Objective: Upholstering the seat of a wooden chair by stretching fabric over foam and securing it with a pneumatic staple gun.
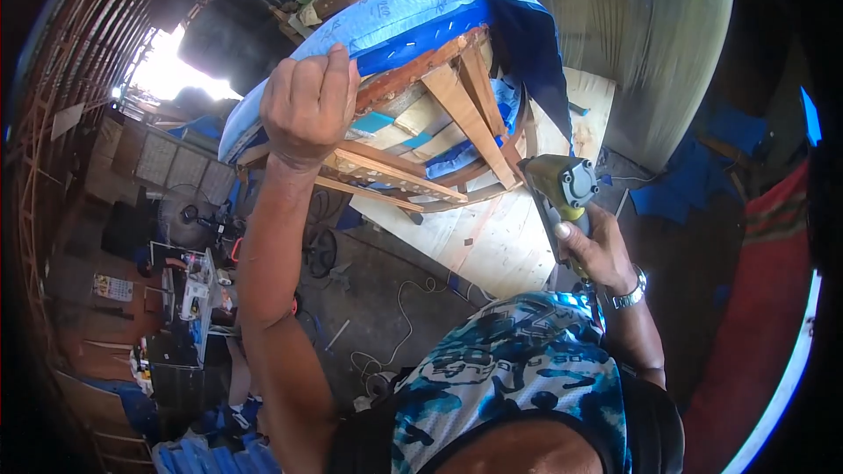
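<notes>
A curved wooden furniture frame [465, 101] fills the upper middle, with slats across it and light-blue upholstery [395, 4] along its top edge. A darker blue fabric strip [413, 35] with staples lines that edge and hangs loose at the right. My left hand [309, 101] is closed over the upholstered edge at the upper left of the frame. My right hand [597, 246] grips a yellow-and-metal staple gun [566, 184] just right of the frame's lower right side, its nose beside the wood. Pale wooden boards [474, 254] lie beneath the frame.
A cable [404, 316] coils on the concrete floor below. On the left are a fan [189, 211] and a cluttered stand [180, 307]. Blue fabric pieces [667, 197] lie at the right, near a plastic-wrapped bundle [667, 53] and a red cloth [755, 298].
</notes>
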`<state>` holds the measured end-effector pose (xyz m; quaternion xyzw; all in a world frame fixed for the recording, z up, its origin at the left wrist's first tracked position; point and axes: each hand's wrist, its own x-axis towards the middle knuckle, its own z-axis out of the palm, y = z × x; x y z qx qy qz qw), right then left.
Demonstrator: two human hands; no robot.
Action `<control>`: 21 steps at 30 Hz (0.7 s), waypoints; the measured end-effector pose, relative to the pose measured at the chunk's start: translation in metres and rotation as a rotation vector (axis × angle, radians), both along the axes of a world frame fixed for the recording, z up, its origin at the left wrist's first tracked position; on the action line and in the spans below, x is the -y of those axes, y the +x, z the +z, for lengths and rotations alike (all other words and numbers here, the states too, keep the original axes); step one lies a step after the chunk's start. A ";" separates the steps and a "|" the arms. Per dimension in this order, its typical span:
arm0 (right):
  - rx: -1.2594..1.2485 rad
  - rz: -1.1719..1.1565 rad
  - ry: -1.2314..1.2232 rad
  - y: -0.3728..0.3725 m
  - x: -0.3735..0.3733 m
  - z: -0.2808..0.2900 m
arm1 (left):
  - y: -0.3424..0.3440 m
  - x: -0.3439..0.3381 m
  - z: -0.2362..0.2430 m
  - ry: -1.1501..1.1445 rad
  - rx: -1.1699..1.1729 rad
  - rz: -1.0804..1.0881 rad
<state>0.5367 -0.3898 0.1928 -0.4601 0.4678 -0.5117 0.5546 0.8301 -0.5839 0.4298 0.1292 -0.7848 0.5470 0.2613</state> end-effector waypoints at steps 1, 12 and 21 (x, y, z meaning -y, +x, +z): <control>-0.027 0.000 0.013 0.001 0.001 0.001 | 0.001 0.002 -0.001 -0.026 0.012 -0.016; 0.028 -0.050 -0.204 -0.003 0.010 0.031 | 0.012 0.006 0.000 -0.070 0.183 -0.008; 0.011 -0.084 -0.486 0.020 0.013 0.097 | 0.030 0.005 0.002 0.262 0.020 -0.057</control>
